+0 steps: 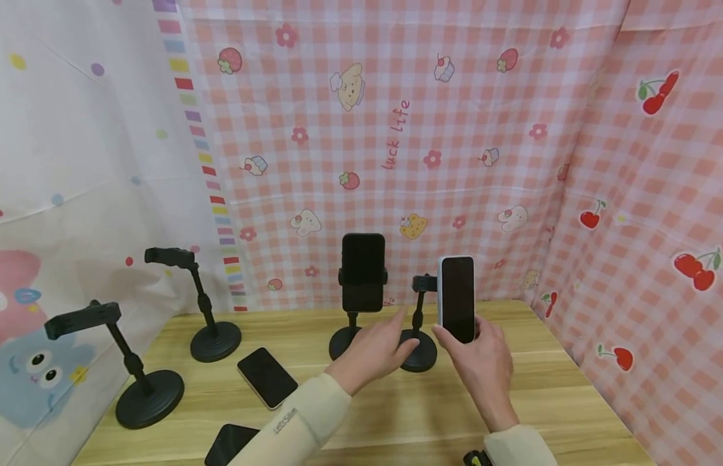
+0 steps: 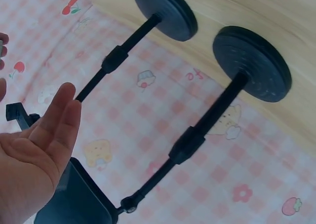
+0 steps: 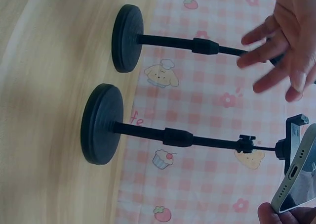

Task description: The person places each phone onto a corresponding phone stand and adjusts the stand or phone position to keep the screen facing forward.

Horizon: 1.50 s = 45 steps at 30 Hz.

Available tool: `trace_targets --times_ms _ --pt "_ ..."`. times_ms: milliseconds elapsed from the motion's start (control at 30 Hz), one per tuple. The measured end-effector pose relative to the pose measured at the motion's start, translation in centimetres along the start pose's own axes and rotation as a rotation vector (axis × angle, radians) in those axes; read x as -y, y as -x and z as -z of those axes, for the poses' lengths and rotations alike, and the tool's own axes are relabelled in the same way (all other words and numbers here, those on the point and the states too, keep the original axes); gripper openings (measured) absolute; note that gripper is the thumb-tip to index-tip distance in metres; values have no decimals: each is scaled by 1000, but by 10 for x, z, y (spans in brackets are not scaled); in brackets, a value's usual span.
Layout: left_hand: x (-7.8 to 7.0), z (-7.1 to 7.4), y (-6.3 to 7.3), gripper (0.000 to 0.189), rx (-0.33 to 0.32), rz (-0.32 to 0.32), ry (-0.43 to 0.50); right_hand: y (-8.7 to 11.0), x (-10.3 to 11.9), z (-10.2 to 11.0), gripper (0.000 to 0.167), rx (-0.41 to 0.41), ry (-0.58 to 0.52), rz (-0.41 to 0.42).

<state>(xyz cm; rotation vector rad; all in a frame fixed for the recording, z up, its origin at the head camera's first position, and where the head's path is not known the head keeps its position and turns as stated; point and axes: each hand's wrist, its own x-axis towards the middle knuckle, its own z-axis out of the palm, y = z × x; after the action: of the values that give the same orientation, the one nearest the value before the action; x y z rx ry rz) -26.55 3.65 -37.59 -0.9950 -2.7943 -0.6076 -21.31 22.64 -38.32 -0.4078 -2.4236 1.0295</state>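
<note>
My right hand (image 1: 483, 372) grips a smartphone (image 1: 457, 299) by its lower end, upright, its dark screen facing me. Right beside the phone is the clamp (image 1: 424, 283) of a black phone stand (image 1: 422, 358); in the right wrist view the clamp (image 3: 293, 140) lies just behind the phone's pale edge (image 3: 284, 194). My left hand (image 1: 375, 349) reaches toward this stand with fingers extended and nothing in them. In the left wrist view its palm (image 2: 37, 157) shows, fingers straight. To the left, a second stand (image 1: 344, 341) bears another phone (image 1: 363, 272), upright and dark.
Two more black stands, one near (image 1: 149, 398) and one farther back (image 1: 215, 341), have bare clamps at the table's left. A phone (image 1: 268, 377) lies flat on the wooden table (image 1: 547, 388). Another phone (image 1: 228, 443) is partly under my left sleeve. Patterned cloth (image 1: 349, 142) hangs behind.
</note>
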Motion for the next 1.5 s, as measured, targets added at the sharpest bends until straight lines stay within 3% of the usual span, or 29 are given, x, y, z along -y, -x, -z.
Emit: trace_targets --times_ms 267,633,900,1100,1333,1500 --pt "-8 3 -12 80 -81 33 111 -3 11 -3 90 5 -32 34" --pt "-13 17 -29 61 -135 34 152 -10 20 -9 80 23 -67 55" --pt "-16 27 -40 53 -138 44 222 -14 27 -15 75 19 -102 73" --pt "-16 29 -44 53 -105 43 249 -17 28 -16 72 25 -112 72" --pt "-14 31 -50 51 -74 75 255 -20 28 -18 65 53 -130 91" --pt "-12 32 -54 37 -76 69 228 -24 27 -18 63 64 -122 91"
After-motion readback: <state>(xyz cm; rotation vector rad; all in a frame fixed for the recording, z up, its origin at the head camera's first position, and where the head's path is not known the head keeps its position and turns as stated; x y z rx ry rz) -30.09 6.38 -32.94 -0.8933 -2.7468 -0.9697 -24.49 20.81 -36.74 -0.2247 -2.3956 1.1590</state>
